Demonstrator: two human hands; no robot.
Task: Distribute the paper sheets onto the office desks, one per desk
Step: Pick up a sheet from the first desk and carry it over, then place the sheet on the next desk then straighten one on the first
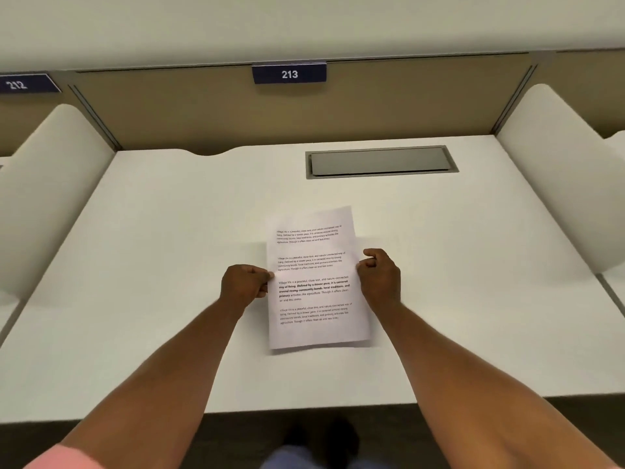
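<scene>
A broad, smooth white desk [152,265] fills the view, flat and matte, with a wavy cut-out along its back edge. Behind it stands a tan panel [203,106] that looks like fabric, framed in grey metal. Curved white dividers [50,184] rise at both sides, rounded at the top. Set into the desk at the back right is a long grey metal hatch [378,161], rectangular and flush. Up on the panel, a dark blue tag [289,74] reads 213.

Mid-desk is the sheet [313,292], thin white paper with four blocks of black print, turned slightly clockwise; a faint shadow shows under its near edge. The left hand [245,287] pinches its left edge, fingers curled tight on the paper. The right hand [380,277] grips the right edge, fingers folded in against it. A pink sleeve [64,458] peeks in at the bottom left.
</scene>
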